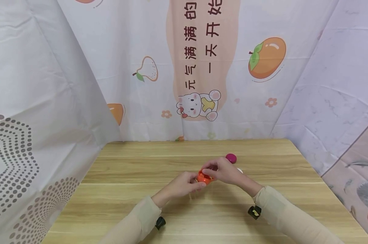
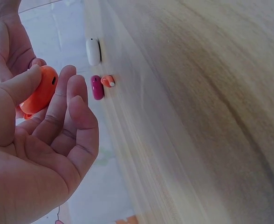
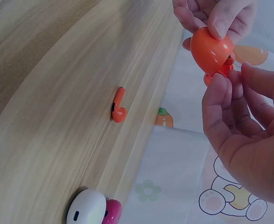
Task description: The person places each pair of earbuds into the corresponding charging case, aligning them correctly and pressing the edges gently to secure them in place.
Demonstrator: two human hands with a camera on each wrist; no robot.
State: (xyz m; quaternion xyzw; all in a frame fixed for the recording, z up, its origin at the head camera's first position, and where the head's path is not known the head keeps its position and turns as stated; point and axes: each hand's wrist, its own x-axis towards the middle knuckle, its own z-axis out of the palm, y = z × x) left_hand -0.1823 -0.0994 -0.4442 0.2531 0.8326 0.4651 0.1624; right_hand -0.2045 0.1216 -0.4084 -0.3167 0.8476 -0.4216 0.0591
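Note:
My left hand (image 1: 184,184) holds an orange earbud case (image 1: 203,178) between thumb and fingers, raised above the table with its lid up. From the other side, my right hand (image 1: 224,171) reaches to the opening, thumb and fingertips pinching what looks like an orange earbud (image 3: 230,59) with a dark spot. The fingertips and lid partly hide that earbud. In the right wrist view, another orange earbud (image 3: 119,109) lies loose on the wooden table.
A white earbud case (image 3: 88,208) and a magenta case (image 1: 231,158) lie on the table (image 1: 141,210) behind my right hand. Printed curtains (image 1: 153,98) stand along the table's back and sides.

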